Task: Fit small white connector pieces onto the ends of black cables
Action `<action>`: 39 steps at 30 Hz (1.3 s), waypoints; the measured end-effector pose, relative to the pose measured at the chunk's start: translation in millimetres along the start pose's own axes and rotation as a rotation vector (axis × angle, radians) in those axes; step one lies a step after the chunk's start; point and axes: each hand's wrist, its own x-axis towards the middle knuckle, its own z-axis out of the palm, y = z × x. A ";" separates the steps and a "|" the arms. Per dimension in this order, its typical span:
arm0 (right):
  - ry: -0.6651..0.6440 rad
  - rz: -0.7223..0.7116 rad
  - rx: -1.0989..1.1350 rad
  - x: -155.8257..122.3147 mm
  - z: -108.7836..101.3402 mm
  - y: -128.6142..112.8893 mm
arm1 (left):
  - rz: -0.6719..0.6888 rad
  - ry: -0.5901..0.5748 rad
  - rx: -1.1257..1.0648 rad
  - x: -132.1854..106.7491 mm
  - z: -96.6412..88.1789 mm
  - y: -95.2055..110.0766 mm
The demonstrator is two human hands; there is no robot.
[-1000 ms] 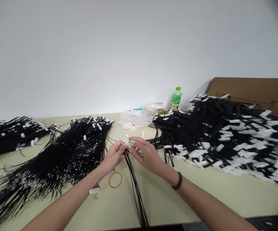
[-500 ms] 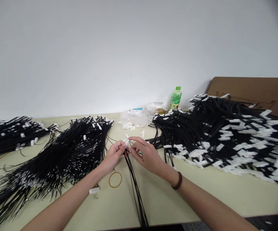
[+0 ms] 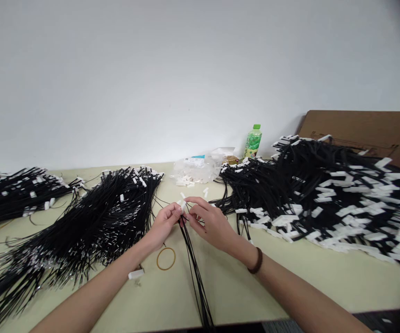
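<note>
My left hand and my right hand meet over the middle of the pale green table. Both pinch the top of a thin bundle of black wires that trails toward the table's near edge. A small white connector sits between the fingertips of both hands. My right wrist wears a dark band. A tan rubber band lies on the table just below my left hand.
A big heap of black wires with white connectors fills the right side. Two more wire piles lie at left. A bag of white connectors, a green bottle and a cardboard sheet stand at the back. One loose connector lies near my left forearm.
Barely anything has changed; my right hand's fingers have shifted slightly at the connector, and both hands stay on the bundle.
</note>
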 end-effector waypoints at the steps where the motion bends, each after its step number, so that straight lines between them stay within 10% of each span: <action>1: -0.001 -0.001 -0.002 -0.2 0.2 0.1 | -0.001 0.002 -0.001 -0.1 0.2 0.1; 39: -0.035 -0.019 -0.038 0.3 -1.7 -1.5 | -0.008 -0.025 0.036 -0.1 -0.4 -1.1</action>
